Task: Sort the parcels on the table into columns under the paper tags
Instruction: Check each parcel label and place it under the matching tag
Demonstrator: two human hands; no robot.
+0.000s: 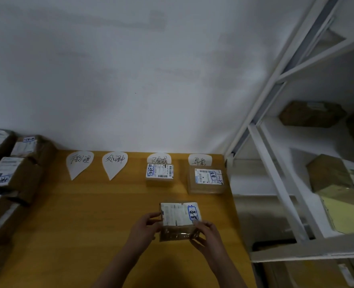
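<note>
**Match the sticker, then place the parcel square**

The left hand [146,226] and right hand [206,235] both grip one small cardboard parcel [179,217], fingers curled round its left side and near right corner; whether it rests on the wooden table [89,215] or hangs just above it I cannot tell. Its blue-framed sticker [193,213] faces up, too blurred to read. Check it against the paper tags [114,163] first; one box [160,172] lies under the third tag and another box [207,179] under the fourth. Set it just in front of the matching column, label up, edges parallel. The unsorted stack [10,175] waits at the left.
</note>
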